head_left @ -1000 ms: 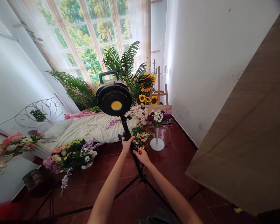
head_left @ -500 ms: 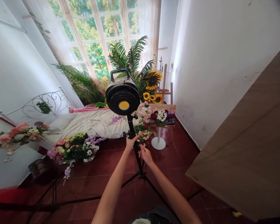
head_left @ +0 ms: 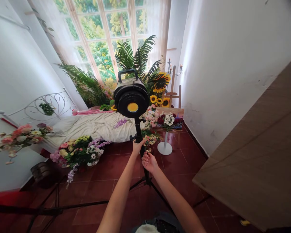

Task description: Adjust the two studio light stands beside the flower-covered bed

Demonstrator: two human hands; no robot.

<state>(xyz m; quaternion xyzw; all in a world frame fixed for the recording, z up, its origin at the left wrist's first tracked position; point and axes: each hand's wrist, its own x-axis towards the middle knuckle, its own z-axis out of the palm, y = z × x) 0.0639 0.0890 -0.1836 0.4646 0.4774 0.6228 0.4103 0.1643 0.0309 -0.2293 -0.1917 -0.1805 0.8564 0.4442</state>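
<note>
A black studio light with a carry handle and a round yellow centre sits on top of a black light stand. My left hand is closed around the upper part of the stand's pole, below the light. Just lower and to the right, my right hand has its fingers curled in a pinch against the pole, palm partly turned up. A small shiny knob shows at its fingertips. The exact grip is partly hidden by the fingers.
Behind stands a bed with flower bunches before it. A white pedestal with flowers is right of the stand. A wooden panel juts in at right; black stand legs cross the floor at lower left.
My right hand has turned, its palm now facing up more, and shifted slightly left against the pole. My left hand keeps its grip. The view has shifted a little.
</note>
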